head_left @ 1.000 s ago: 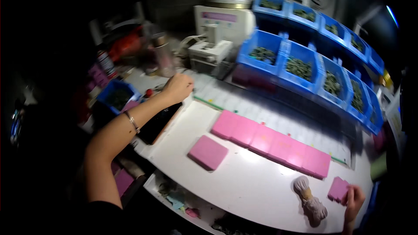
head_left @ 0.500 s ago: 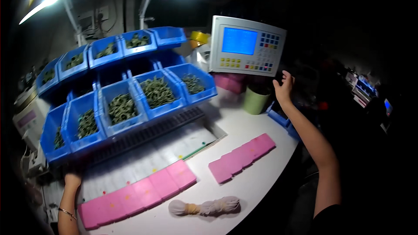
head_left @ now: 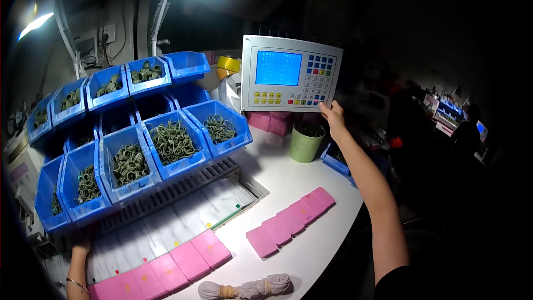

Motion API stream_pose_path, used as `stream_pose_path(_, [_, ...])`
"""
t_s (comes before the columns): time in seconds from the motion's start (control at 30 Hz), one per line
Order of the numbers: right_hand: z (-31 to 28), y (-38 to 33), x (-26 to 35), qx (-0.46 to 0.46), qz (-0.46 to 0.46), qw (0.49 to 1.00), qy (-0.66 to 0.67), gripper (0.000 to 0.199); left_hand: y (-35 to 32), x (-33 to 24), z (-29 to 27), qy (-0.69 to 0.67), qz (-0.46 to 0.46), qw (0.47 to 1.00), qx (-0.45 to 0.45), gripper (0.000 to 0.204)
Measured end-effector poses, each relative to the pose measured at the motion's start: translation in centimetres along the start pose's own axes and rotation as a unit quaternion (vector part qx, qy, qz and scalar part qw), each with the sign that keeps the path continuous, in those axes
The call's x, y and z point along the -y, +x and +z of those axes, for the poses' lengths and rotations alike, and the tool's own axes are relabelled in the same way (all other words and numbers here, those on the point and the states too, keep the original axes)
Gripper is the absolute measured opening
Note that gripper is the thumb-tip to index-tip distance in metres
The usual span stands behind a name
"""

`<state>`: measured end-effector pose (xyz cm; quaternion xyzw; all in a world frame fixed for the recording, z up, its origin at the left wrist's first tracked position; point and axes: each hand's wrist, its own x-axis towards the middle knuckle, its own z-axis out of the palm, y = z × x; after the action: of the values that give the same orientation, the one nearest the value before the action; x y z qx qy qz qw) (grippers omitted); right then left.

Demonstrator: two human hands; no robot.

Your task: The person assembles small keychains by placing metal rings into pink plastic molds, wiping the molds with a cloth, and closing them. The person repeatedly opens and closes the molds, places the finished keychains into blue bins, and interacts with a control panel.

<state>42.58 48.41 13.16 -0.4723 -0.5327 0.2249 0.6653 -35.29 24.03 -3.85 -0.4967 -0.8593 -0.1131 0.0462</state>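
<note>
My right hand reaches to the lower right corner of a grey control panel with a lit blue screen. Its thumb touches the panel front by the bottom keys, and the fingers stand apart at the panel's side edge. At the lower left my left hand is in shadow under the front row of blue bins, its fingers hidden. Beside that wrist lies a row of white marbled strips with coloured dots. Pink foam-like blocks line their front edge.
Several bins hold green ring-shaped pieces. Another pink strip and a tied bundle of pale cord lie on the white table. A green pot stands below the panel; a blue bin sits at the table's right edge.
My right hand has moved from beside the panel onto its lower right corner. The view has shifted, so the bins and table appear further left and lower. My left hand stays under the bins.
</note>
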Motion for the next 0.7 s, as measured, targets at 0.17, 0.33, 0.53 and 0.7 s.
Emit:
stream_pose_path(0.17, [-0.2, 0.3, 0.5, -0.025, -0.023, 0.998, -0.046, 0.029, 0.5, -0.4, 0.5, -0.007, -0.003, 1.0, -0.002, 0.029])
stream_pose_path(0.33, [0.0, 0.6, 1.1, -0.007, -0.031, 0.999, -0.028, 0.034, 0.8, -0.2, 0.4, -0.017, -0.013, 1.0, -0.008, 0.028])
stream_pose_path(0.53, [3.3, 3.0, 3.5, -0.04, -0.118, 0.991, -0.047, 0.077, 0.7, 0.4, -0.1, -0.027, -0.024, 0.999, -0.022, 0.027])
stream_pose_path(0.7, [2.4, 7.1, 1.7, -0.133, -0.135, 0.97, -0.149, 0.093, 1.1, 0.3, 0.7, -0.054, -0.021, 0.998, -0.035, 0.026])
